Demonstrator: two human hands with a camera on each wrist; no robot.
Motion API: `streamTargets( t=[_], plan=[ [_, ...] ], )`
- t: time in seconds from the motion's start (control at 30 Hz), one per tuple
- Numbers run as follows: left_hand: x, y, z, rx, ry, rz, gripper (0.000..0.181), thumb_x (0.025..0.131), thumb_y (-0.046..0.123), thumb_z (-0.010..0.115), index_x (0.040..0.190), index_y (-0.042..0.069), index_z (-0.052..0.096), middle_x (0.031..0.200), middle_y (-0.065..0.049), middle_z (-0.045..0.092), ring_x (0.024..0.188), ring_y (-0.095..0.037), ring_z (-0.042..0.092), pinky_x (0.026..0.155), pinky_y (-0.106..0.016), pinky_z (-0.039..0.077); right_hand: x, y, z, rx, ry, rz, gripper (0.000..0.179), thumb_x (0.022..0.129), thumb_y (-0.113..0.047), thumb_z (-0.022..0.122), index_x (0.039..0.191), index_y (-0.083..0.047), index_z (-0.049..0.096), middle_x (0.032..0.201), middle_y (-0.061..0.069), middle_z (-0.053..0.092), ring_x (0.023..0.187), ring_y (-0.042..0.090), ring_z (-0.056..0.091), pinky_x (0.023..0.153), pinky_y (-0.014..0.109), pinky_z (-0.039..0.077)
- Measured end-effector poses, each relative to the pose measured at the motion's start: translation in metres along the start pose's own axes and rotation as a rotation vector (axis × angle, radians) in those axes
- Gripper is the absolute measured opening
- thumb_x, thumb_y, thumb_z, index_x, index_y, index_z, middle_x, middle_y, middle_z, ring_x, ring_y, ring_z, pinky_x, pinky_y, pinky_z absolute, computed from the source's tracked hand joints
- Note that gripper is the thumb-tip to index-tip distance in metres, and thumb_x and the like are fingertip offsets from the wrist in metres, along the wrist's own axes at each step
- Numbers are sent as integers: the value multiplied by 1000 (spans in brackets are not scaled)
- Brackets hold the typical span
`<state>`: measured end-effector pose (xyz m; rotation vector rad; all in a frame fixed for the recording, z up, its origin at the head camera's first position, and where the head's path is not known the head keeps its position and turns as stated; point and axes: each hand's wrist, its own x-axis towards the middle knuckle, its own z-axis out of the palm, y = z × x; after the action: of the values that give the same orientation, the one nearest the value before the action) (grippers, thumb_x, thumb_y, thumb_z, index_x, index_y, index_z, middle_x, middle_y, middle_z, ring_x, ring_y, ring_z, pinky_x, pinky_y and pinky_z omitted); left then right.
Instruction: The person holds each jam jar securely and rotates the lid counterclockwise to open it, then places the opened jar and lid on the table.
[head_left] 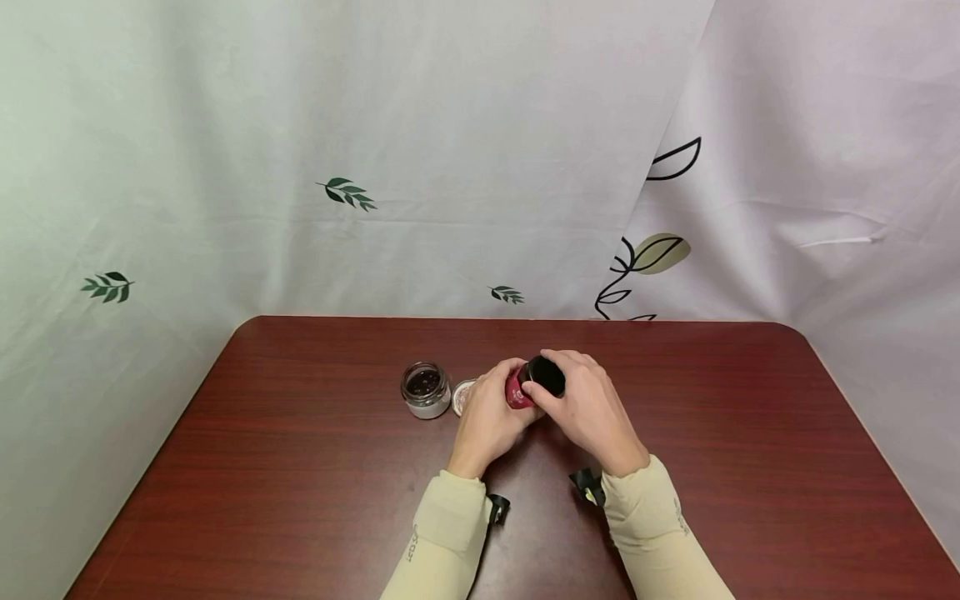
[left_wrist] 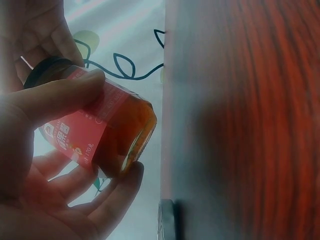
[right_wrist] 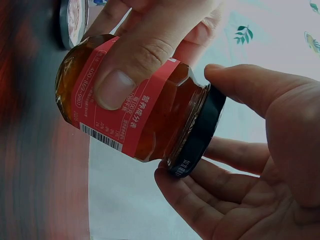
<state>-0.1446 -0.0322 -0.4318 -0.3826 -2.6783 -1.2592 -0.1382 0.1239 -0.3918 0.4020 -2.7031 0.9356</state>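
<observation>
A glass jam jar (right_wrist: 165, 110) with amber-brown contents and a red label is held up over the table, tilted. My left hand (head_left: 487, 421) grips its body; in the left wrist view the thumb lies along the label and the fingers support the other side. The black lid (head_left: 547, 377) sits on the jar's mouth. My right hand (head_left: 592, 408) holds that lid by its rim, with thumb and fingers on opposite edges. Left of the hands stands a second glass jar (head_left: 427, 407), uncovered, with dark contents. A loose lid (head_left: 461, 398) lies beside it, partly hidden by my left hand.
The reddish-brown wooden table (head_left: 300, 483) has rounded far corners. Behind it hangs a pale curtain (head_left: 450, 150) with leaf prints. Small black devices (head_left: 587, 487) are strapped at both wrists, over cream sleeves.
</observation>
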Motion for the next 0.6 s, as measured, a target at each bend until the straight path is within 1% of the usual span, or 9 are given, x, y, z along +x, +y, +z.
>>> streamTargets(
  t=[0.3, 0.6],
  plan=[
    [-1, 0, 0, 7, -5, -6, 55, 75, 19, 87, 124, 11, 63, 116, -5, 68, 104, -20, 65, 93, -38, 52, 0, 0, 0, 6, -6, -17, 50, 84, -25, 81, 123, 2, 68, 121, 17, 67, 111, 33, 61, 95, 48, 50],
    [0, -2, 1, 8, -7, -6, 54, 76, 20, 87, 124, 11, 64, 115, -4, 69, 103, -19, 65, 92, -37, 52, 0, 0, -1, 1, -16, -26, 49, 84, -24, 81, 123, 3, 67, 121, 17, 67, 114, 34, 61, 97, 48, 48]
  ],
)
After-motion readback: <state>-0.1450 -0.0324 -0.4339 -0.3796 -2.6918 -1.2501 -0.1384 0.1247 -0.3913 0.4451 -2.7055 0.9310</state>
